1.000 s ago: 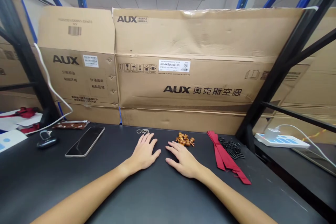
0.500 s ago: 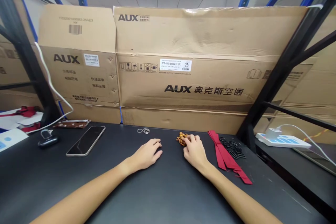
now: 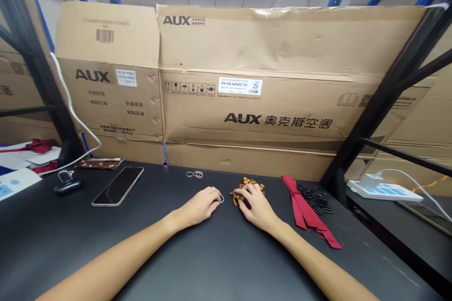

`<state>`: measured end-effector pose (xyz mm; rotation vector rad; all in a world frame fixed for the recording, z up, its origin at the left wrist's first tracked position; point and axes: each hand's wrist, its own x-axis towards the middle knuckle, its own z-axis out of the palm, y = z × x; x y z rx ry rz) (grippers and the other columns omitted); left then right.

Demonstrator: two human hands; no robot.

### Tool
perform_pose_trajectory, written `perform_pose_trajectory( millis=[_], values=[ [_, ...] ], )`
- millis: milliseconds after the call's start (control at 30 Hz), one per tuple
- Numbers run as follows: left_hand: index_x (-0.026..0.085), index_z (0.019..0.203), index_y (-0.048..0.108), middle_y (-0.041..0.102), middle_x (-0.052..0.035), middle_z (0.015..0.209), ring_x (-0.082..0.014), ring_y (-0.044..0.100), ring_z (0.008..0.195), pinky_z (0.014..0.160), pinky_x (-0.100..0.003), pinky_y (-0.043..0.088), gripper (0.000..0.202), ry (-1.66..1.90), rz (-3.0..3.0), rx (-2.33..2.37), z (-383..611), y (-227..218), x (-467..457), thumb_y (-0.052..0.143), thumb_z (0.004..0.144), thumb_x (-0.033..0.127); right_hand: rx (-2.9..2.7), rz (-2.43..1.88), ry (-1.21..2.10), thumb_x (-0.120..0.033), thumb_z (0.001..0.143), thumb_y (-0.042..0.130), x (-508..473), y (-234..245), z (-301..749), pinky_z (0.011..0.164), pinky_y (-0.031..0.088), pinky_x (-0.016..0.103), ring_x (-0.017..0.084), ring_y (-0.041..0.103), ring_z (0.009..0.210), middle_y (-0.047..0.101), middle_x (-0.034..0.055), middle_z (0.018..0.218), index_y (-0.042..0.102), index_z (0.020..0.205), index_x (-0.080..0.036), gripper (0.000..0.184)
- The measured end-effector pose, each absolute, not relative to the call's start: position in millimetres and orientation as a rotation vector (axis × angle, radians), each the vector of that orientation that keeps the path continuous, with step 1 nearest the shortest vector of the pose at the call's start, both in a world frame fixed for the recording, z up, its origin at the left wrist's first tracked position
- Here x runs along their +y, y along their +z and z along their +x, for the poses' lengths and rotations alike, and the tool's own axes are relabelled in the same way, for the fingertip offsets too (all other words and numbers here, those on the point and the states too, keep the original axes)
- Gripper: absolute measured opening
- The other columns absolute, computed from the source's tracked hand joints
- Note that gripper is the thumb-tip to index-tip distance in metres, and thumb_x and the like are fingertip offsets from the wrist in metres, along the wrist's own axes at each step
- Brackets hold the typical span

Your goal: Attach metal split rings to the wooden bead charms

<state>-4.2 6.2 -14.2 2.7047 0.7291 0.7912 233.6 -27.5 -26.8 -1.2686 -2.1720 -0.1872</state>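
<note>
My left hand (image 3: 199,206) rests on the black table (image 3: 197,263) with its fingers curled, and a small metal ring (image 3: 221,199) shows at its fingertips. My right hand (image 3: 254,204) lies just right of it, fingers pinched on a small brown bead piece (image 3: 235,196) at the edge of a pile of brown wooden beads (image 3: 250,182). A few more loose metal rings (image 3: 195,174) lie farther back on the table. The two hands sit close together, a few centimetres apart.
Red ribbons (image 3: 304,207) and a heap of small black clips (image 3: 315,197) lie to the right. A phone (image 3: 117,186) and a black padlock-like item (image 3: 66,182) lie left. AUX cardboard boxes (image 3: 247,99) wall the back; a power strip (image 3: 383,189) sits right.
My right hand went from lying flat to reaching the bead pile, then drew a brown piece back toward the left hand. My left hand curled its fingers onto a small ring.
</note>
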Motion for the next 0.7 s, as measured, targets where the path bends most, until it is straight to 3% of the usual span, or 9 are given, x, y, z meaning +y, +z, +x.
perform_pose_trajectory(
  millis=[167, 467, 700],
  values=[
    [0.018, 0.085, 0.056, 0.057, -0.0065, 0.106, -0.0174, 0.055, 0.098, 0.089, -0.03, 0.046, 0.016, 0.762, 2.71, 0.732, -2, -9, 3, 0.043, 0.094, 0.017, -2.24, -1.202, -0.138, -0.015, 0.088, 0.049, -28, -26, 233, 0.086, 0.047, 0.042, 0.024, 0.049, 0.094, 0.054, 0.0085, 0.1, 0.066, 0.107, -0.027, 0.028],
    [0.018, 0.08, 0.049, 0.053, -0.0082, 0.105, -0.0188, 0.053, 0.095, 0.088, -0.034, 0.046, 0.017, 0.677, 2.782, 0.755, -3, -5, 4, 0.04, 0.093, 0.015, -2.22, -1.192, -0.014, -0.022, 0.089, 0.052, -30, -21, 230, 0.085, 0.047, 0.041, 0.023, 0.049, 0.091, 0.056, 0.0074, 0.094, 0.062, 0.087, -0.022, 0.011],
    [0.018, 0.08, 0.049, 0.051, -0.01, 0.104, -0.0198, 0.051, 0.095, 0.089, -0.037, 0.045, 0.019, 0.766, 2.7, 0.741, -4, -4, 2, 0.036, 0.094, 0.017, -2.161, -1.165, 0.139, -0.025, 0.091, 0.049, -35, -23, 221, 0.086, 0.045, 0.04, 0.02, 0.05, 0.09, 0.055, 0.0063, 0.095, 0.059, 0.08, -0.021, 0.015]
  ],
)
